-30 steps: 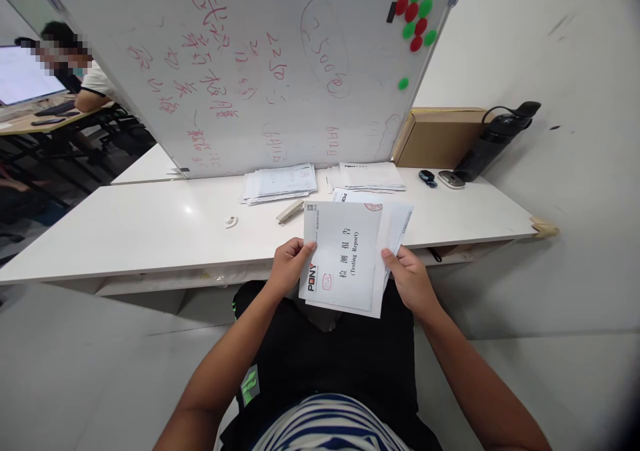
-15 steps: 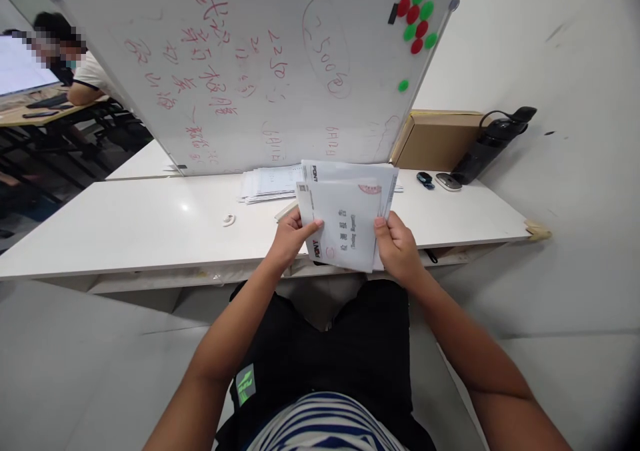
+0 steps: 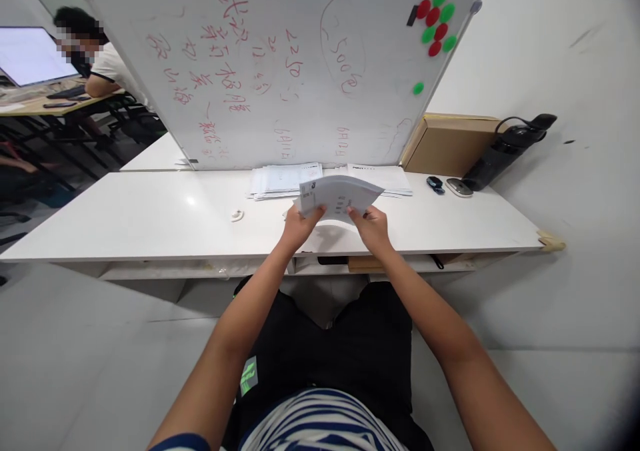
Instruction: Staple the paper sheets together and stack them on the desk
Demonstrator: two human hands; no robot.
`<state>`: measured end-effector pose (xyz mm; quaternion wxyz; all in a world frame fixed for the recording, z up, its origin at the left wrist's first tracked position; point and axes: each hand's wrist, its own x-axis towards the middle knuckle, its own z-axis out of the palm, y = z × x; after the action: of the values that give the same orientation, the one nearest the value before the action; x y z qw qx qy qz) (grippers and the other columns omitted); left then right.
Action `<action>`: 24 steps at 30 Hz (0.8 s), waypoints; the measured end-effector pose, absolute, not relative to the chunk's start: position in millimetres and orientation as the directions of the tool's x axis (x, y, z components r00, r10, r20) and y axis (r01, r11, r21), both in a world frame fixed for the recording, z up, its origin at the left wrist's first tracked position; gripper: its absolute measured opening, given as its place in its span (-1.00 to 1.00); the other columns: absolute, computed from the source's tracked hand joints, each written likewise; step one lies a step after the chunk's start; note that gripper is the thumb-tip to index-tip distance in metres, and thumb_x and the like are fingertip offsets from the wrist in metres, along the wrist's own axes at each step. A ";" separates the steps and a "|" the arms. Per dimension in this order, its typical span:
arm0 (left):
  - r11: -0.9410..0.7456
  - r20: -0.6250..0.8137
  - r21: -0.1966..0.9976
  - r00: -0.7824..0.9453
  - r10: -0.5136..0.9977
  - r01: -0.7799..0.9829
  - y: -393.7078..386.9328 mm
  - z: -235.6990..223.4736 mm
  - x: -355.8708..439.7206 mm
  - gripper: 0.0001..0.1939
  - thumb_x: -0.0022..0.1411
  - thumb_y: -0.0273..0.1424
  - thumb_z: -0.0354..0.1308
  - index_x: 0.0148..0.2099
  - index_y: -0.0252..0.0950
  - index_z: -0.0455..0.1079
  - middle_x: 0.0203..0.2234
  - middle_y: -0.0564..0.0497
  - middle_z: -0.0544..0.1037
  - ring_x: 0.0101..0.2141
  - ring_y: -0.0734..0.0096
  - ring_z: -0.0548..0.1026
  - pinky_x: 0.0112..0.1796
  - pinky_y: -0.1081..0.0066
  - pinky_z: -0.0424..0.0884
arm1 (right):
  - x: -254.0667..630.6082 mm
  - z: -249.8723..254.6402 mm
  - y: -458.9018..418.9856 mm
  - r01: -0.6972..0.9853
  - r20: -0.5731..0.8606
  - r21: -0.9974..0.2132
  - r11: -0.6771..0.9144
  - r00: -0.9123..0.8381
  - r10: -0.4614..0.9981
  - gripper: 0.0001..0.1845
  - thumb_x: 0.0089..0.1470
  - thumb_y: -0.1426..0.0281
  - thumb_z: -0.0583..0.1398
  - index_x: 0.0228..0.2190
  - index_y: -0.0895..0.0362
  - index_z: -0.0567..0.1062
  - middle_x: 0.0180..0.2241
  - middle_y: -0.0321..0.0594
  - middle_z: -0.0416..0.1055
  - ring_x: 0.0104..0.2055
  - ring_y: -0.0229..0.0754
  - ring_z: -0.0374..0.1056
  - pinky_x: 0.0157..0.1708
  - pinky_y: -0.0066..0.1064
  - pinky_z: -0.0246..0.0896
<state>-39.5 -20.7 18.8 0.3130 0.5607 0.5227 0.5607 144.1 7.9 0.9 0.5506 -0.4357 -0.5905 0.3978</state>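
A thin stack of white printed report sheets is held nearly flat just above the white table. My left hand grips its near left edge, fingers closed on the paper. My right hand pinches the near right edge. Behind the held stack lie two piles of papers: one at the left, one at the right.
A whiteboard with red writing and red and green magnets leans at the table's back. A cardboard box, a black bottle, two small devices and a small white object are on the table. A person sits at the far left.
Both hands have carried the report sheets from over my lap up and forward over the table, tipping them from upright to nearly flat.
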 end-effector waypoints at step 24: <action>-0.137 0.135 0.989 -0.038 0.990 -0.055 -24.0 25.9 -55.7 -0.48 -0.08 -0.15 0.38 -0.13 -0.37 0.47 -0.15 -0.19 0.57 -0.13 0.01 0.51 -0.13 0.09 0.46 | 146.8 -9.2 -0.3 -0.221 0.267 -0.951 0.218 -0.227 0.936 -0.48 -0.10 0.21 0.34 -0.09 0.05 0.36 -0.06 -0.16 0.43 -0.02 -0.08 0.35 -0.03 -0.18 0.30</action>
<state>-55.7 -24.0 25.9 0.4703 0.5095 0.4587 0.5557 146.8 -0.3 -9.2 0.5357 -0.3153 -0.5673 0.5402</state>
